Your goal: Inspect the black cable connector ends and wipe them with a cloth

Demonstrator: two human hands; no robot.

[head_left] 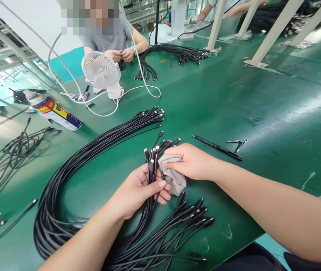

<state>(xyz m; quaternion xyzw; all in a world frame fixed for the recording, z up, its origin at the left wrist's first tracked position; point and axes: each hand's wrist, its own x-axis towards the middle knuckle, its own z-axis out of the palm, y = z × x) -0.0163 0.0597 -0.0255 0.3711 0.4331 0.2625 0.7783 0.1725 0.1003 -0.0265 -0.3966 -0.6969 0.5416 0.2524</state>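
Observation:
My left hand (138, 190) is closed round a bundle of black USB cables (151, 167), their connector ends pointing up and away. In my right hand (193, 160) is a crumpled grey cloth (174, 177), pinched between thumb and fingers right beside those connectors. Whether the cloth wraps one of the plugs is hidden. The cables curve in a long loop (55, 180) to the left, with their other ends (155, 114) lying farther back. More loose cable ends (194, 216) fan out on the green table below my hands.
A spray can (57, 111) and tangled cables (22, 145) are at left. Behind stand a white fan (101, 71) and a person (109, 41) whose hands are together near another cable bundle (177, 52). A black pen-like tool (217, 146) lies right of my hands, beside nail clippers (238, 143).

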